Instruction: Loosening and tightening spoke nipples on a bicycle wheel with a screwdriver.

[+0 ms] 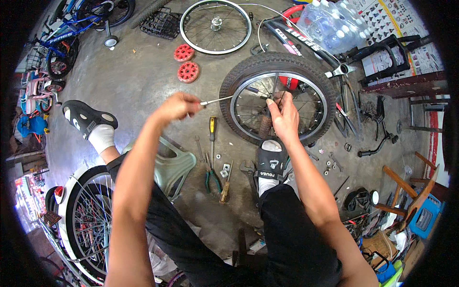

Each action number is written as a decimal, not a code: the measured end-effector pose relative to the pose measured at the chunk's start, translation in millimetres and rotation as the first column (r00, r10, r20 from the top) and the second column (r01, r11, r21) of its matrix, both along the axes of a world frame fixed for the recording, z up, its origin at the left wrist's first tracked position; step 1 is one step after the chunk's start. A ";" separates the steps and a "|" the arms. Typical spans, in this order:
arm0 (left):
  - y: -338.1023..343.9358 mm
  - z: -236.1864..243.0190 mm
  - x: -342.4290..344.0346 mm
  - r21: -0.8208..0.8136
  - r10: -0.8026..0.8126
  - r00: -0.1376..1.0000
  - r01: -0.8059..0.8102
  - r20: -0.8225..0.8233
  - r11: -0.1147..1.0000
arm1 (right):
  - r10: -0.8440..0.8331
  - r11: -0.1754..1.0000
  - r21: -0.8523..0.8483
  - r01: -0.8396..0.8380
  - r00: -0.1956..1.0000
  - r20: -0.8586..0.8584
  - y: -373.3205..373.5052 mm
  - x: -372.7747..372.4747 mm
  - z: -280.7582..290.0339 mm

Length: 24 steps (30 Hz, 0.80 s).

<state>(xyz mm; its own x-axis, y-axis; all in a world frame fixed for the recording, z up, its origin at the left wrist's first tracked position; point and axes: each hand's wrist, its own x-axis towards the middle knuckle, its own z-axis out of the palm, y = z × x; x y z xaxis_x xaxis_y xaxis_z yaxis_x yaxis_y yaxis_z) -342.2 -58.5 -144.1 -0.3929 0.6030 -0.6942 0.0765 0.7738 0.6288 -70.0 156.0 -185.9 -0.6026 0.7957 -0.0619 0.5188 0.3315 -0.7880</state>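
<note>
My left hand, slightly blurred, grips a screwdriver whose metal shaft points right toward a black-tyred bicycle wheel. My right hand has its fingers closed around the middle of that wheel, by the spokes and hub, partly hiding what it grips. A short black part lies just left of my right thumb. My sandalled right foot is against the wheel's near edge. A yellow-and-black screwdriver, pliers and an adjustable wrench lie on the floor between my legs.
A bare rim, red small wheels, bottle packs and a frame lie ahead. Bicycles stand left, a white-tyred wheel lower left. Bike parts, a wooden stool and a blue crate are right.
</note>
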 end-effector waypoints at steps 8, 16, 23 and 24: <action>-15.5 -8.6 151.4 0.069 0.537 0.819 -0.535 -0.200 0.842 | 0.018 1.000 -0.020 -0.019 0.996 -0.088 1.5 4.4 -4.2; -29.6 30.3 84.1 0.035 0.295 0.731 -0.398 0.615 0.917 | -0.001 0.999 -0.045 -0.002 0.998 -0.067 -2.2 3.8 -3.4; -22.1 21.6 123.3 0.034 0.497 0.612 -0.651 0.615 0.759 | 0.003 0.999 -0.037 -0.005 0.997 -0.071 1.0 4.6 -6.5; -21.1 21.7 132.1 0.053 0.514 0.612 -0.672 0.601 0.738 | 0.004 0.999 -0.042 -0.007 0.998 -0.069 -0.2 5.8 -4.7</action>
<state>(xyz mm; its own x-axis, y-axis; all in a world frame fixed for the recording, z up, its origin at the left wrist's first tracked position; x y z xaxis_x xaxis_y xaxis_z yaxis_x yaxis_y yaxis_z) -210.2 -79.6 -122.4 -0.3563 0.5465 -0.7579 -0.7356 0.3362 0.5882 -64.2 155.8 -190.6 -0.6112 0.7896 -0.0536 0.4606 0.2998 -0.8355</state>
